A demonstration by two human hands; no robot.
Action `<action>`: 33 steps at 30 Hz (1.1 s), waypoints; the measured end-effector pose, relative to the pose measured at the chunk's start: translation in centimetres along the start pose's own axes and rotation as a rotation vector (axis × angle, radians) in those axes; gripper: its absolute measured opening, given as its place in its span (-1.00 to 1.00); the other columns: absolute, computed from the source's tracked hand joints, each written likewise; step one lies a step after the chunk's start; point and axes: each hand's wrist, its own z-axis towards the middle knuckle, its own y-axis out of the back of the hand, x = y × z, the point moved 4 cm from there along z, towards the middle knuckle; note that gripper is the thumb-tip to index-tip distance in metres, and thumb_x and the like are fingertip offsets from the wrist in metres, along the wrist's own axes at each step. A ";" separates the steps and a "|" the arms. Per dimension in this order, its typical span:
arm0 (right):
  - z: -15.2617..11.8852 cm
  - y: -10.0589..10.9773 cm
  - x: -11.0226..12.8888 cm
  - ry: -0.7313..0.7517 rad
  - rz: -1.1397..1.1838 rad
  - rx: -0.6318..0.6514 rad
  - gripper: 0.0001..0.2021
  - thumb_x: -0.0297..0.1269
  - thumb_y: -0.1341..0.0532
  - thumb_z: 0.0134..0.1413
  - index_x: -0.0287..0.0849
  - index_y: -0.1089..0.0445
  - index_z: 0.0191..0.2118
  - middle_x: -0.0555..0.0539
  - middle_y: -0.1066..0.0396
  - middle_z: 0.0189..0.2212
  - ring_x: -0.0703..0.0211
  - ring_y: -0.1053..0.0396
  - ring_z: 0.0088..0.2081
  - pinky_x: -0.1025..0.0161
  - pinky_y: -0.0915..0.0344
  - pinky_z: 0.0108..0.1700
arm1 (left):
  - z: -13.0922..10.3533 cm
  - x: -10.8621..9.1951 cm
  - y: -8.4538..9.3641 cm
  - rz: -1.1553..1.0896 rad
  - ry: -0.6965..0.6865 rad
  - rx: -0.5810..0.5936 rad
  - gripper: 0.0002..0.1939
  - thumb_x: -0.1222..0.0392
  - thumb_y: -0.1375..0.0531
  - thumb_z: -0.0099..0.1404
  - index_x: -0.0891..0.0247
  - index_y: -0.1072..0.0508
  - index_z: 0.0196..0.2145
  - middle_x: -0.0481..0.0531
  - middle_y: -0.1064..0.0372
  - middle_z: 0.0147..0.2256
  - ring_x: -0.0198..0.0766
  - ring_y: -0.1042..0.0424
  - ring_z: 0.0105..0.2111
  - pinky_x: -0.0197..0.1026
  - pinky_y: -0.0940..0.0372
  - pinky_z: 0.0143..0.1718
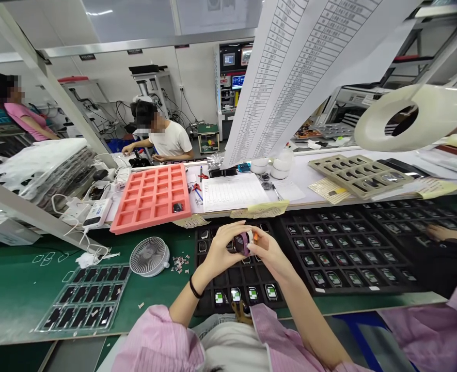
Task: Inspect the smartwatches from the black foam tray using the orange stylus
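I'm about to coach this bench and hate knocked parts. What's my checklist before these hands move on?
1. Purple-edged device supported: ok; the left hand grips it, the right hand at its edge.
2. Its screen readable: cannot tell; too small and partly covered.
3. Near-row watches seated in the black tray: ok; four sit in slots.
4. Fan apart from both hands: ok.
5. Small scraps cleared away: not ok; they lie beside the fan.
6. Neighbour's hand apart: ok; far right.

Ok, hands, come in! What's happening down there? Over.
Left hand holding dark purple piece. Right hand at its side. Black tray beneath. Printed sheets hanging ahead, apart from both hands.
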 end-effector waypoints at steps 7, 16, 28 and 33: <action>-2.8 1.8 3.5 0.578 -0.105 -0.341 -0.68 -0.06 -0.08 0.25 -0.10 -0.49 -0.30 0.03 -0.43 -0.69 0.19 -0.34 -0.68 0.19 -0.32 -0.54 | -0.1 -0.5 0.7 -0.087 0.083 -0.041 -0.47 0.15 -0.39 0.07 0.22 -0.40 0.00 0.20 -0.46 -0.04 -0.10 -0.45 -0.02 -0.01 -0.37 0.01; -4.6 0.9 4.1 0.752 -0.227 -0.351 -0.59 -0.14 -0.02 0.29 -0.09 -0.53 -0.45 -0.06 -0.49 -0.62 0.09 -0.43 -0.60 0.13 -0.34 -0.54 | -0.1 -1.0 0.5 -0.098 0.076 -0.055 -0.48 0.18 -0.38 0.08 0.22 -0.41 0.00 0.17 -0.47 -0.04 -0.13 -0.45 -0.01 -0.07 -0.37 0.02; -5.2 0.8 4.2 0.828 -0.288 -0.401 -0.63 -0.18 -0.02 0.29 -0.09 -0.50 -0.44 -0.05 -0.50 -0.59 0.06 -0.46 -0.57 0.09 -0.37 -0.53 | -0.1 -1.1 0.4 -0.059 0.070 -0.064 -0.48 0.16 -0.38 0.07 0.22 -0.41 0.00 0.18 -0.47 -0.05 -0.11 -0.46 -0.03 -0.04 -0.37 0.02; -5.3 0.9 3.9 0.845 -0.402 -0.357 -0.61 -0.19 0.00 0.30 -0.09 -0.49 -0.43 -0.07 -0.51 -0.57 0.04 -0.48 -0.52 0.06 -0.39 -0.48 | -0.3 -1.1 0.3 -0.017 0.079 -0.048 -0.51 0.14 -0.37 0.10 0.22 -0.42 0.00 0.18 -0.48 -0.06 -0.10 -0.47 -0.04 -0.03 -0.37 0.02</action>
